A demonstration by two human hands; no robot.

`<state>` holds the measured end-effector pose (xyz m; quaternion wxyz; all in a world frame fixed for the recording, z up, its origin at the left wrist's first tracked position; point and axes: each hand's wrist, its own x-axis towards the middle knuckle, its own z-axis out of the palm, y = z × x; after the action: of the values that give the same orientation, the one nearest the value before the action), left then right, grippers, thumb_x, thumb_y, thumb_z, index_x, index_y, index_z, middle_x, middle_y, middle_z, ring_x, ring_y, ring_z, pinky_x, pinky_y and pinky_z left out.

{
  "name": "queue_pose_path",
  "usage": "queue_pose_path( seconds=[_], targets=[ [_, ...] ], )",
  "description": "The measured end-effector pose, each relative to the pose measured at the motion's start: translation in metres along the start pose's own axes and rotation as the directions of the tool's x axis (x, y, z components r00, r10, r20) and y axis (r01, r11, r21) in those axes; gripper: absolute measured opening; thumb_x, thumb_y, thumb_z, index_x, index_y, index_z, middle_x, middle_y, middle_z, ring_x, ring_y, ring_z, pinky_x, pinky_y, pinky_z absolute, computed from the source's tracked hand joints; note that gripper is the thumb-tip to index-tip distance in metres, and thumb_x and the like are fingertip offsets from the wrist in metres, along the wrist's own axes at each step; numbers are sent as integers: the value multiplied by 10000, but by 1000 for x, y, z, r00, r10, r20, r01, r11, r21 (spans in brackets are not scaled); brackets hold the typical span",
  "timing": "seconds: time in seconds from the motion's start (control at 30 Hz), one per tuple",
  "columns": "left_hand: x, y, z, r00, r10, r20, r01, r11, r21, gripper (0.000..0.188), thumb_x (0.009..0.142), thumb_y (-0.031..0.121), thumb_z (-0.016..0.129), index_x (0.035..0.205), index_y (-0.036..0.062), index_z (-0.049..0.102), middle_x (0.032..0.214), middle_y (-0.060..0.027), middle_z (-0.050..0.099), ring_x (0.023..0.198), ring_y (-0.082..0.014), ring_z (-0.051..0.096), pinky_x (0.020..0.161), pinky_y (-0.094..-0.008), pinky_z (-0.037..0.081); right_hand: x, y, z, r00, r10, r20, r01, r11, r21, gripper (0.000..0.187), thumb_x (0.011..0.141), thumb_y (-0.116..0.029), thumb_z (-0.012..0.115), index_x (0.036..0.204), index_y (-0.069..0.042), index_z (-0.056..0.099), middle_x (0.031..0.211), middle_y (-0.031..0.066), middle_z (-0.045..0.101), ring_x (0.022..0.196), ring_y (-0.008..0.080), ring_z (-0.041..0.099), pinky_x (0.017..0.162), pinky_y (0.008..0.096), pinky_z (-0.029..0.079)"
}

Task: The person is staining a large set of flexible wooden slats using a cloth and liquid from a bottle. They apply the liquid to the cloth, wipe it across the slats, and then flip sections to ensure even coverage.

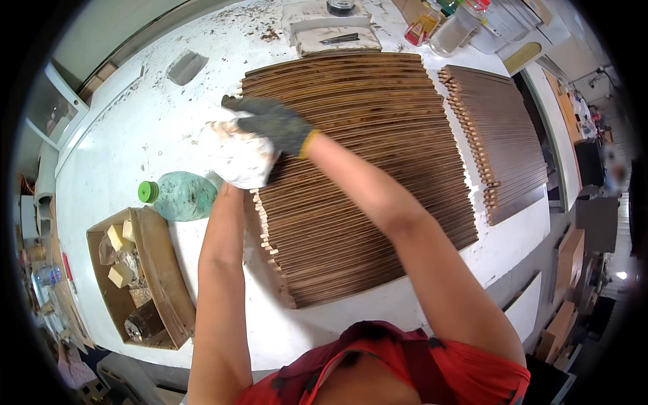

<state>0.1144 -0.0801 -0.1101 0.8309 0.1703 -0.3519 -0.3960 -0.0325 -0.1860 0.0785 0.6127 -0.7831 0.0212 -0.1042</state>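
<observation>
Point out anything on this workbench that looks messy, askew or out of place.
Brown crumbs and shavings lie scattered over the far end of the white table. A green-capped plastic bottle lies on its side beside the cardboard box. The stacked wooden slats under both gloved hands look evenly laid.

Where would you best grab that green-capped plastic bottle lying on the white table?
Judging by its pose, take the bottle around its neck just behind the green cap, coming from above. It lies on its side, cap toward the cardboard box, and the body looks crumpled.
</observation>
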Motion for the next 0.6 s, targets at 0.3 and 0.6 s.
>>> queue_pose_path(
  seconds=[0.3, 0.6],
  targets=[
    [31, 28, 76, 840, 247, -482, 255, 604, 755, 547, 950, 195, 506, 1457, 52, 361, 1436, -108, 462, 1265, -211, 471, 1041, -320, 387, -196, 48, -261, 601, 128, -789, -795, 198, -574, 513, 897, -384, 550, 1282, -45, 559, 1300, 220, 554, 1196, 373, 528, 1027, 426, 401],
    [28, 32, 64, 859, 283, -427, 252, 491, 834, 543, 968, 215, 507, 1458, 41, 352, 1434, -116, 462, 1280, -206, 460, 1053, -316, 371, -152, 92, -185, 785, -119, -608, -618, -219, -755, 506, 878, -394, 515, 1257, -62, 567, 1227, 163, 573, 1164, 324, 523, 998, 495, 355]
  ],
)
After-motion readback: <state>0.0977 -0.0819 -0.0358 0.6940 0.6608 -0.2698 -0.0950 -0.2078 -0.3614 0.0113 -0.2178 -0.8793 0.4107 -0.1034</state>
